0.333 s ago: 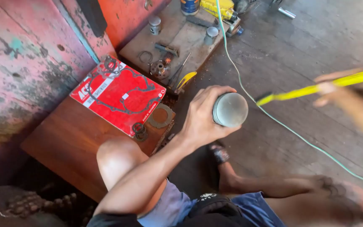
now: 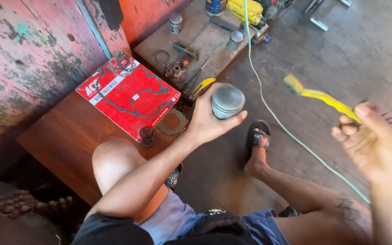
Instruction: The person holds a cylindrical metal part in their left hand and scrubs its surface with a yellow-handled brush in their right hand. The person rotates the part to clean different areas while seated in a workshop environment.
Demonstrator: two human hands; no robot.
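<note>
My left hand [image 2: 207,120] clamps the grey piston [image 2: 227,101] crown-up above the floor, my right hand [image 2: 370,138] grips a yellow brush [image 2: 320,96] (blurred), hands well apart; a loose sideways hold could drop the piston.

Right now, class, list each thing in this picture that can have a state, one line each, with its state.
left hand: shut on the piston, raised above the floor
piston: held, grey crown facing up
right hand: fingers shut on the yellow brush
yellow brush: held, blurred, apart from the piston
gasket pack: lying flat on the wooden board
green cable: lying slack across the floor
</note>
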